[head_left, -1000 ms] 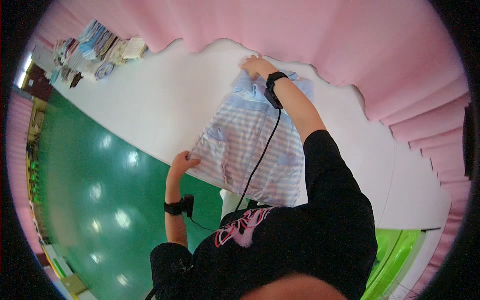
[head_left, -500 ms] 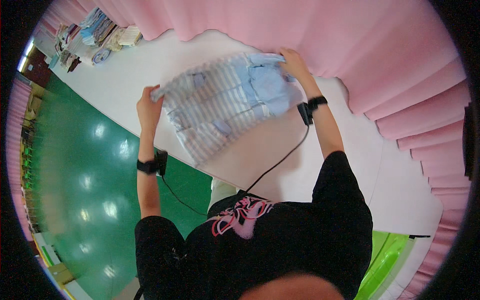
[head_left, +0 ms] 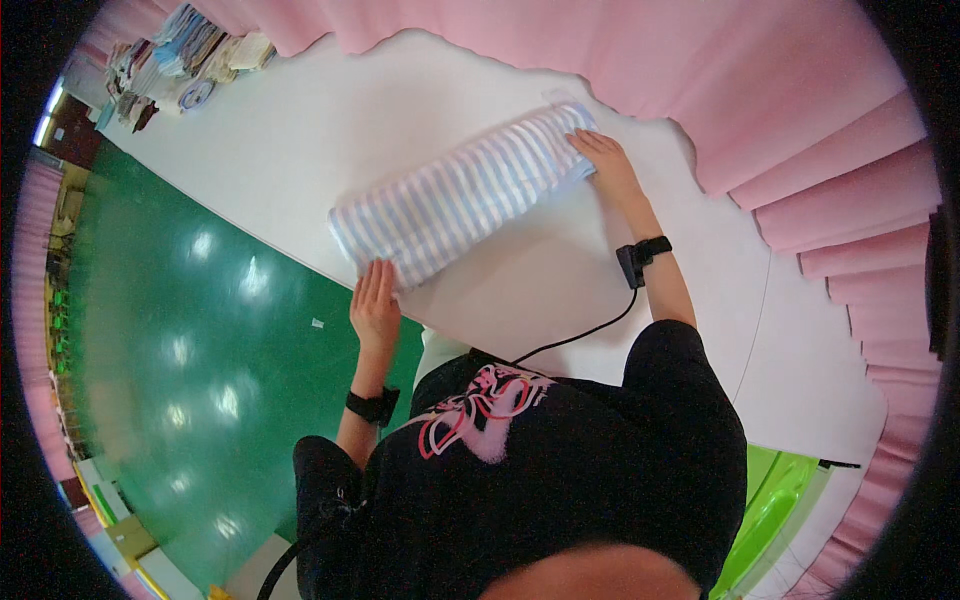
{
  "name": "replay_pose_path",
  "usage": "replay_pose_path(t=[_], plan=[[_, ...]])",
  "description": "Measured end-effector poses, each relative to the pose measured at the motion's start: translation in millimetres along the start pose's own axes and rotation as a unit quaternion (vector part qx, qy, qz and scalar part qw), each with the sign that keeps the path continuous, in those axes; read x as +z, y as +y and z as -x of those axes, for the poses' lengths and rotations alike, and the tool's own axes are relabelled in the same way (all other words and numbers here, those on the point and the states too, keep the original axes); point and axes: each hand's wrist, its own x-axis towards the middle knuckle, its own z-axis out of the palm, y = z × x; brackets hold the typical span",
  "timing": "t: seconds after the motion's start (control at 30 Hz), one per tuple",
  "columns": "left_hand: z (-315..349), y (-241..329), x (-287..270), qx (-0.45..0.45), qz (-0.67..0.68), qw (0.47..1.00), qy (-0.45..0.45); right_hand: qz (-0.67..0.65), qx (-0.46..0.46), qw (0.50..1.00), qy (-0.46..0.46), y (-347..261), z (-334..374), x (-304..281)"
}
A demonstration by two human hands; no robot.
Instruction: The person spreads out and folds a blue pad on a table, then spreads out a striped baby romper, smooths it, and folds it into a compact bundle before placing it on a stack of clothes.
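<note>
A blue-and-white striped garment (head_left: 450,196) lies on the white table, folded into a long band that slants from near left to far right. Its exact kind cannot be made out. At the band's near left corner, my left hand (head_left: 375,305) rests its outstretched fingertips on the edge of the cloth. The fingers of my right hand (head_left: 606,160) lie fairly flat over the right end, where plain light blue fabric peeks out below the stripes. Both hands are open, and neither visibly pinches the cloth.
Stacks of folded cloth (head_left: 185,52) stand at the table's far left end, with a round rolled piece (head_left: 197,95) beside them. A pink curtain (head_left: 800,130) hangs along the far side of the white table (head_left: 500,310). Green floor (head_left: 200,320) lies to the left.
The garment was held up spread between both hands; now it lies folded into a narrower band. My left hand has come nearer to me and my right hand slightly nearer, both loosening their grip.
</note>
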Motion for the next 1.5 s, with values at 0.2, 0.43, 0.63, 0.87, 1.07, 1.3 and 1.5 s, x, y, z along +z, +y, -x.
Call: replay_pose_path(t=[0.2, 0.43, 0.63, 0.87, 1.07, 1.3, 1.5], plan=[[-71, -19, -36, -0.081, 0.049, 0.982, 0.162, -0.042, 0.025, 0.998, 0.027, 6, -49, -19], [-25, -24, 9, -0.040, -0.030, 0.996, 0.068, 0.082, 0.025, 0.996, 0.000, 10, -14, 22], [-13, -6, 0, -0.050, -0.034, 0.998, -0.037, 0.041, 0.058, 0.994, -0.082, -8, 1, 8], [-50, -11, -10, 0.036, -0.004, 0.998, -0.052, -0.012, 0.097, 0.983, -0.158, -7, -13, -1], [-62, -9, -22, 0.114, -0.017, 0.983, -0.144, -0.030, 0.111, 0.978, -0.173, -5, -14, 1], [-57, -30, -5, 0.144, 0.034, 0.981, -0.127, 0.034, 0.075, 0.983, -0.162, -39, -23, -9], [-76, -34, -7, -0.057, 0.113, 0.987, -0.097, -0.147, -0.189, 0.959, -0.152, -155, -35, 5]])
